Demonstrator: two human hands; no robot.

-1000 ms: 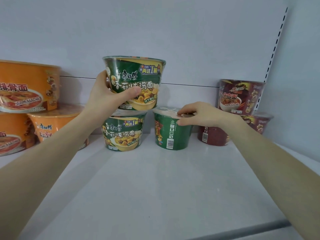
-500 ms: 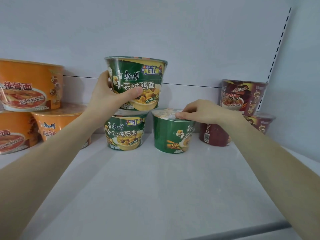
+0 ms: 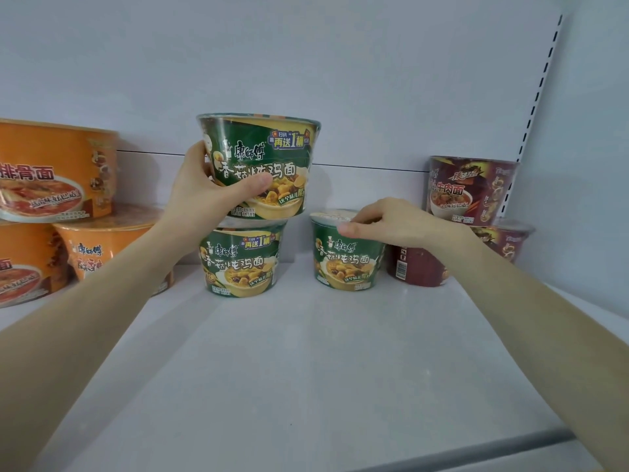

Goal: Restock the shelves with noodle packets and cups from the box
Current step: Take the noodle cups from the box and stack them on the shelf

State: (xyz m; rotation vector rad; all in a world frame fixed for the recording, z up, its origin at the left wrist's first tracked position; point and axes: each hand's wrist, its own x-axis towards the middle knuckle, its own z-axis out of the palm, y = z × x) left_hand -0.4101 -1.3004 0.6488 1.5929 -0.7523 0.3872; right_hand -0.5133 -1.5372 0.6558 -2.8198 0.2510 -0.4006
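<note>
Left hand (image 3: 204,195) of mine grasps the upper green round noodle cup (image 3: 260,165), thumb across its label, held on top of a second green cup (image 3: 242,262). My right hand (image 3: 398,223) pinches the lid edge of a third green cup (image 3: 347,258), which stands on the white shelf (image 3: 306,362) beside dark red cups (image 3: 471,189).
</note>
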